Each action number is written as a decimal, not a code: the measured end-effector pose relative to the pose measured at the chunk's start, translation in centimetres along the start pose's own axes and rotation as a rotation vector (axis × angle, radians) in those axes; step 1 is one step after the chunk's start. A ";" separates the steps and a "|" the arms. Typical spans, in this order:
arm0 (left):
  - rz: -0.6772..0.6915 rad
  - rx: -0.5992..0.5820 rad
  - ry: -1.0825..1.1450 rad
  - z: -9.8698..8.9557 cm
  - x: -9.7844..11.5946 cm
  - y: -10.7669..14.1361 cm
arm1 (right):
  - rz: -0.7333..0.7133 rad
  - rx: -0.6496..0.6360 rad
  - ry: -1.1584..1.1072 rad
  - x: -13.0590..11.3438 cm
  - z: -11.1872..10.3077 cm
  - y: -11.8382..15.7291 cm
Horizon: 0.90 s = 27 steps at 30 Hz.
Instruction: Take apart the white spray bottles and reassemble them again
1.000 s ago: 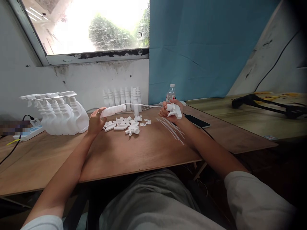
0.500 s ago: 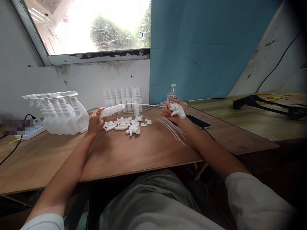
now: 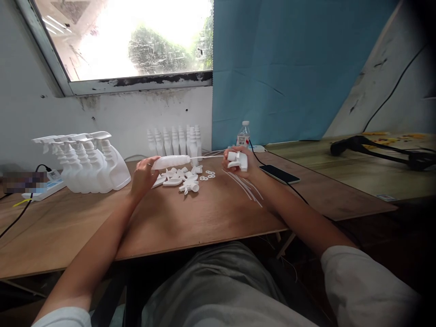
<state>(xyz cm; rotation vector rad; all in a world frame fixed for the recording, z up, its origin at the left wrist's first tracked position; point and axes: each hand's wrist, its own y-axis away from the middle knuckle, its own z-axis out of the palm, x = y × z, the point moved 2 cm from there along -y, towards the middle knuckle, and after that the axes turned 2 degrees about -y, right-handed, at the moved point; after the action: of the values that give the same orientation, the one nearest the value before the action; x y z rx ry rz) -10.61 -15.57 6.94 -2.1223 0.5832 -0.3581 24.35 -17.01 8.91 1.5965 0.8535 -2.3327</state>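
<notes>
Clock face centred on the pile of white parts (image 3: 172, 181), 12 toward the wall. Containers: a group of white spray bottles (image 3: 117, 170) stands upright at 9 to 10, heads fitted; a row of white bottles (image 3: 175, 141) without heads stands at 12, before the wall (image 3: 136, 113). Contents of both not visible through the plastic. One clear bottle (image 3: 243, 134), cap on, label partly red, at 2; liquid level cannot be read. Surface: brown wooden bench (image 3: 160, 218). Small white rings (image 3: 203, 178) lie just beside the pile at 3, loose thin tubes (image 3: 243, 186) farther out at 3 to 4, a phone (image 3: 279, 174) beyond them at 3, a power strip (image 3: 44, 190) at 9. Room: window (image 3: 153, 45) at 12, blue curtain (image 3: 282, 68) at 1. Hands: left hand (image 3: 145, 173) at 9, fingers closed round the base end of a white bottle (image 3: 171, 161), which lies on its side along the pile's far edge, mouth toward 3. Right hand (image 3: 251, 161) at 2, fingers curled round a spray head (image 3: 238, 160). A thin tube (image 3: 211, 157) spans from the right fingers to the bottle's mouth; how far it sits inside, cannot tell.
</notes>
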 end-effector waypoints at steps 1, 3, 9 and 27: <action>0.027 -0.005 0.002 0.0 0.7 0.0 | 0.016 0.020 -0.022 0.3 0.3 -0.2; 0.087 -0.035 0.001 0.1 2.0 0.1 | 0.039 0.070 -0.017 1.1 0.7 -0.6; 0.214 -0.111 -0.047 0.2 4.0 0.2 | 0.138 0.131 -0.022 3.3 1.4 -1.1; 0.335 -0.011 0.003 0.6 4.0 0.7 | 0.040 -0.047 -0.314 1.6 2.5 0.3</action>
<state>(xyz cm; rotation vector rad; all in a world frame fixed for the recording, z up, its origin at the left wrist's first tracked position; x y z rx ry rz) -7.16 -17.61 6.15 -1.9896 0.9267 -0.1699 21.83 -18.34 7.96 1.1734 0.7883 -2.4252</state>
